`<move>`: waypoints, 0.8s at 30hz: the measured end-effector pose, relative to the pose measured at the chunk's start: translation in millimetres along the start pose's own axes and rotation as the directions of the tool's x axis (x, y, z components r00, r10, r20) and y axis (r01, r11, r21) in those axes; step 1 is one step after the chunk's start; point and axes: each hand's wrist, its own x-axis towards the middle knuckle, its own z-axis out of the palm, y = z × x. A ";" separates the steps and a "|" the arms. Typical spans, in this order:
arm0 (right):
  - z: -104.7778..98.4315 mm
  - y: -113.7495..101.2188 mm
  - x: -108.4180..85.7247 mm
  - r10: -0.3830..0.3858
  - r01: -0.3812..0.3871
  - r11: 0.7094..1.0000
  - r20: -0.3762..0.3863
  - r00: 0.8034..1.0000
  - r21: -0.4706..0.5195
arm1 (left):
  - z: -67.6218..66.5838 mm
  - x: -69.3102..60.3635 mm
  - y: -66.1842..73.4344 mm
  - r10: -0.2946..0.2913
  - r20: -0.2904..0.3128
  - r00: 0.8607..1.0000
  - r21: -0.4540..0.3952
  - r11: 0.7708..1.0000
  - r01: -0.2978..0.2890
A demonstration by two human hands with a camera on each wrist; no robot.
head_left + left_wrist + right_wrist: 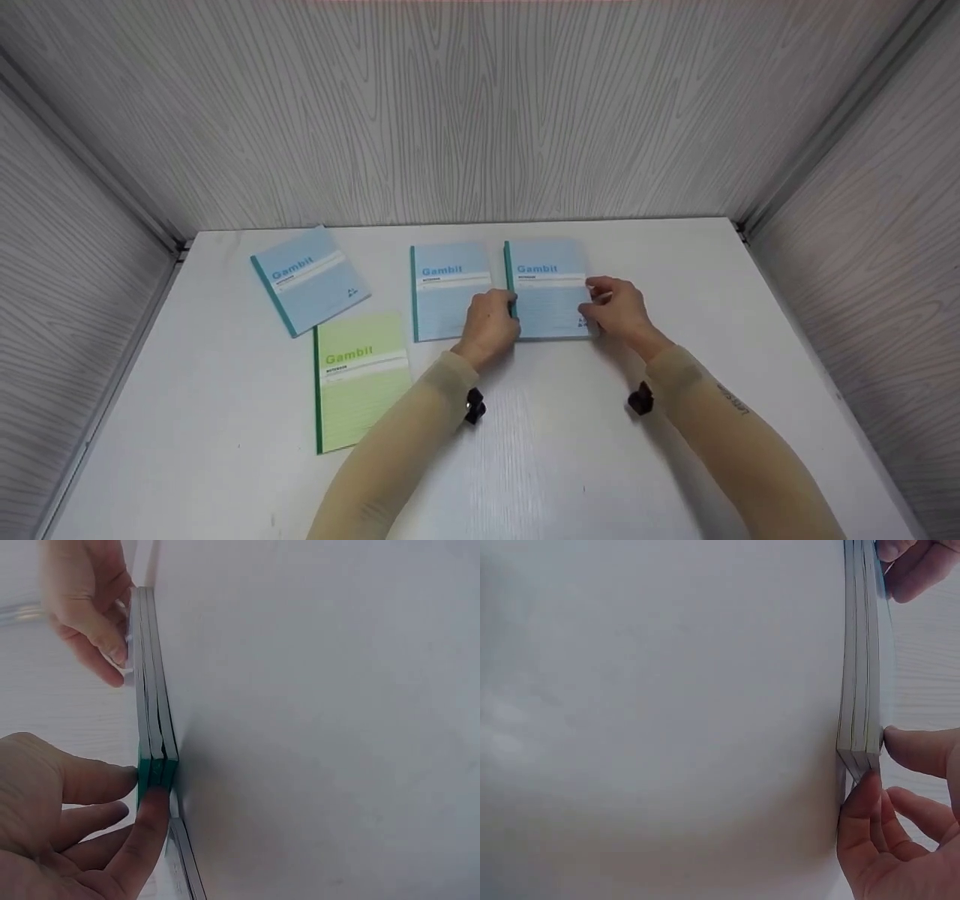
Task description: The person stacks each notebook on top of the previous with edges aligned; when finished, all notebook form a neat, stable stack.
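Observation:
A stack of notebooks [547, 304] with a light blue cover on top lies at the middle of the table. Three layers show along its edge in the left wrist view. My left hand [489, 324] holds its green spine side, the thumb at the cover's edge and a finger against the spine. On the opposite side, my right hand [619, 307] holds the page edge near the lower corner, thumb on the cover and fingertips [866, 791] at the side. Both hands also show in the left wrist view. The stack lies flat, its underside hidden.
Left of the stack lies another blue notebook [450, 289], partly behind my left hand. Farther left, a blue notebook [311, 281] lies at an angle, its corner near a green notebook [360, 390], which my left sleeve partly covers. Panels [465, 112] enclose the white table [570, 465].

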 end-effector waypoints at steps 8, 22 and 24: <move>-12.1 -1.1 -13.8 -0.019 0.023 0.997 -0.054 0.998 0.074 | -17.8 -22.3 -4.4 0.053 0.002 0.999 -0.111 0.992 -0.053; 21.6 -27.5 -37.4 -0.194 0.190 0.976 0.024 0.981 0.109 | -68.4 -73.3 -36.9 0.065 0.005 0.998 -0.113 0.992 -0.064; 30.6 -34.4 -41.7 -0.212 0.205 0.971 0.054 0.976 0.122 | -73.8 -80.8 -43.6 0.042 0.002 0.999 -0.117 0.992 -0.041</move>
